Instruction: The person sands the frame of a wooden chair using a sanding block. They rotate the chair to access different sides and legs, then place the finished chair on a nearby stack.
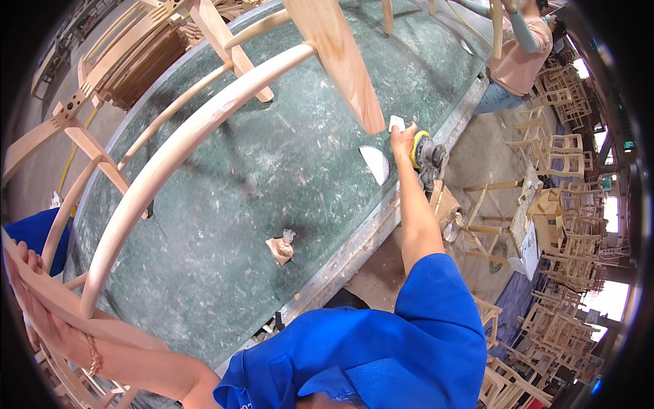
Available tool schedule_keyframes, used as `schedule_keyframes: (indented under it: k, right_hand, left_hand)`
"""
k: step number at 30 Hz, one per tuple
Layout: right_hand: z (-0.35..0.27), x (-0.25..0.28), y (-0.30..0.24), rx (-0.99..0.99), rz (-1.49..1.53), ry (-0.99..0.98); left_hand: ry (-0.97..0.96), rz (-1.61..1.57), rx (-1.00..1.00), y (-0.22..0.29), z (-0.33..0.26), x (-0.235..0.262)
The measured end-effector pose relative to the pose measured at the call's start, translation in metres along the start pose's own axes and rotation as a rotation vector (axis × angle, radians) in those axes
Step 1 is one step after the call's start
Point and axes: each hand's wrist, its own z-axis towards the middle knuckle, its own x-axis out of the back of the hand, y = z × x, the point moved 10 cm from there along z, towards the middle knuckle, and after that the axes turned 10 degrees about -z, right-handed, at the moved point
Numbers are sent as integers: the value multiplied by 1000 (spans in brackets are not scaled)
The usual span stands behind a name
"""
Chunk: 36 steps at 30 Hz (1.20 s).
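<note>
Nearest me, my left hand point(51, 324) is curling around a pale board of the wooden chair frame point(184, 146), fingers wrapping over its edge, probably because the frame is needing a steady hold. That frame is lying over the green tabletop point(225, 218), its parts reaching from my left side toward the far end. A crumpled wad point(281, 251) is sitting apart from it. Farther out, my right hand point(403, 141) is pinching a small white pad point(396, 123) just beside the end of a leg; whether they are touching, I cannot tell. A half-round white sheet point(375, 165) and a disc sander point(426, 151) are lying near that hand, presumably for easy reach. The wood is looking bare and pale pinkish, the long curved rail rounded and smooth, the broad leg tapering and showing grain. Beyond, a co-worker point(521, 65) is handling another wooden piece.
</note>
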Motion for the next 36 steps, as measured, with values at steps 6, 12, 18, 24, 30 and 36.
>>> schedule_keyframes:
  k: [6,12,18,24,30,36]
  right_hand:
    - [18,-9,4,-108,-260,-143]
    - [-5,35,-43,199,-9,-125]
    - [-85,75,-134,145,732,-861]
    - [-82,215,-195,366,793,-803]
    - [-87,318,-241,690,720,-531]
    - [-109,387,-282,854,383,-235]
  left_hand:
    - [-23,-40,17,-4,7,9]
    - [-83,-92,34,-6,17,-15]
    - [-74,-140,99,-11,17,-14]
    - [-89,-186,112,-8,15,-20]
    - [-105,-208,79,-1,4,-25]
    - [-120,-223,68,5,-15,-27]
